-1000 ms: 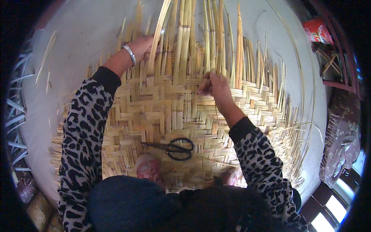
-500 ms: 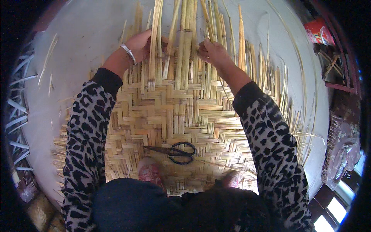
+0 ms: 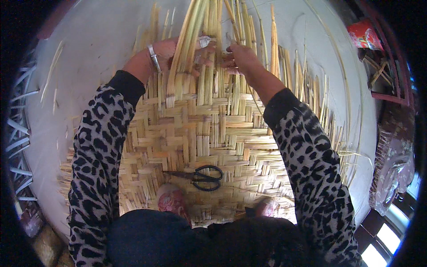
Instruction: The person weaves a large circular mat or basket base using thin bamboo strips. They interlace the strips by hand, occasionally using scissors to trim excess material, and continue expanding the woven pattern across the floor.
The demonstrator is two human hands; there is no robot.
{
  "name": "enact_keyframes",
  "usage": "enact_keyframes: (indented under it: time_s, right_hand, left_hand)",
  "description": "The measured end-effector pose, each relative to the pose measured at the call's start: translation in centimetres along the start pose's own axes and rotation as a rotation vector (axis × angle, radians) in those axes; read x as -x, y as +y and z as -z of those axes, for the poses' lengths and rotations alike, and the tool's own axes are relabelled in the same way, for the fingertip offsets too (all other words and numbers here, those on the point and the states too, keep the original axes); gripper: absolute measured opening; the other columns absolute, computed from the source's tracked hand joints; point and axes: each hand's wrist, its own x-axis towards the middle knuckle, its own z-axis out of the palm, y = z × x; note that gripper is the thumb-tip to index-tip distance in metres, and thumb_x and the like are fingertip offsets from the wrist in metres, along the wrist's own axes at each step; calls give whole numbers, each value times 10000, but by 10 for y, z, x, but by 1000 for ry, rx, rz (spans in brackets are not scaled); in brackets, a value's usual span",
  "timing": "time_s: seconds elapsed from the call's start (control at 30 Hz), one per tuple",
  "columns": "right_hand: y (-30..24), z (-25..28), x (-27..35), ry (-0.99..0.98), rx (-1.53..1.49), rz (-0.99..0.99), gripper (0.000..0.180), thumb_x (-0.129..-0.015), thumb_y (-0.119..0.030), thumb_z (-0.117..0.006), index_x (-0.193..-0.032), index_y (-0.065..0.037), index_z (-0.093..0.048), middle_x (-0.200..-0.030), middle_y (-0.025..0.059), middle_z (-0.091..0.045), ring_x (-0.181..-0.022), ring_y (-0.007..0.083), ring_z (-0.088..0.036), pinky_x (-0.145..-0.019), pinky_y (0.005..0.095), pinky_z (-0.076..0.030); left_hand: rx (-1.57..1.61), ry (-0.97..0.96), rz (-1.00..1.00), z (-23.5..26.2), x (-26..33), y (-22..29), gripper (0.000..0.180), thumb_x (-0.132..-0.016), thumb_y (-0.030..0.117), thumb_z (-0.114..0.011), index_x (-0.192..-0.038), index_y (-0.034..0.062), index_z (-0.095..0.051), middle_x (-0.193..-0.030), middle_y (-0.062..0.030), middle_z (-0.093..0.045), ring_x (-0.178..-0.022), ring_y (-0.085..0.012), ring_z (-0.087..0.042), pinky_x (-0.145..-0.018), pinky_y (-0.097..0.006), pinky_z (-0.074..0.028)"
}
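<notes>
A mat of flat split reed strips (image 3: 178, 147) in a herringbone weave spreads before me, with loose strip ends fanning out at the far edge. My left hand (image 3: 169, 50), a silver bangle on its wrist, reaches behind a raised bunch of reed strips (image 3: 181, 62) and closes on strips near the middle. Its fingers are partly hidden and blurred; one carries a white wrap (image 3: 204, 42). To the right, my right hand (image 3: 242, 58) has its fingers bent around a reed strip at the weave's far edge. Black-handled scissors (image 3: 207, 178) lie on the mat near me.
My shoes (image 3: 171, 200) stand on the near part of the mat. Loose strips (image 3: 52, 71) lie on the pale floor (image 3: 106, 40) at left. White metal bars (image 3: 20, 129) line the left side. At right are a red packet (image 3: 365, 34) and a dark patterned cloth (image 3: 389, 164).
My left hand has moved right behind the strips, its fingers now reaching the middle ones. The raised strips on the left are bunched closer together. My right hand has shifted slightly.
</notes>
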Motion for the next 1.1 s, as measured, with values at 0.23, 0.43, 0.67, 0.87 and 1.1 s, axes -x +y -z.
enact_keyframes:
  time_s: [0.23,0.43,0.67,0.87,1.1]
  right_hand:
    - [1,1,0,2,-278,9,545,-972,-375,-402,-1384,-18,-387,-1248,180,-544,-859,240,-664,-722,337,-558]
    - [8,7,-19,3,-321,5,554,-976,-374,-385,-1404,-24,-357,-1193,178,-564,-828,234,-651,-707,340,-561]
    - [14,1,-19,82,-365,81,497,-987,-362,-376,-1342,-17,-408,-1123,167,-595,-852,238,-645,-727,346,-555]
    - [15,5,-10,58,-490,37,446,-1013,-363,-377,-1275,-9,-448,-1121,161,-608,-879,248,-640,-778,359,-541]
    - [17,10,-5,-68,-152,52,320,-995,-262,-449,-1183,-12,-516,-970,118,-636,-835,206,-647,-691,326,-537]
  left_hand:
    - [-120,345,179,-16,-18,16,664,-890,405,-651,-1384,48,-387,-1321,-134,-520,-980,-277,-663,-686,-396,-590]
    - [-158,389,42,-7,-39,-1,495,-903,307,-652,-1303,62,-496,-1256,-91,-559,-1050,-266,-627,-714,-395,-584]
    - [-84,364,4,-6,-50,-5,541,-846,313,-729,-1315,144,-519,-1246,-55,-560,-1180,-226,-539,-776,-388,-573]
    - [-166,426,157,17,-88,3,488,-757,365,-809,-1138,133,-610,-1085,-49,-624,-951,-206,-642,-707,-370,-555]
    - [155,205,-71,32,-81,-8,271,-841,223,-723,-1067,120,-613,-970,-17,-636,-884,-143,-629,-738,-331,-554]
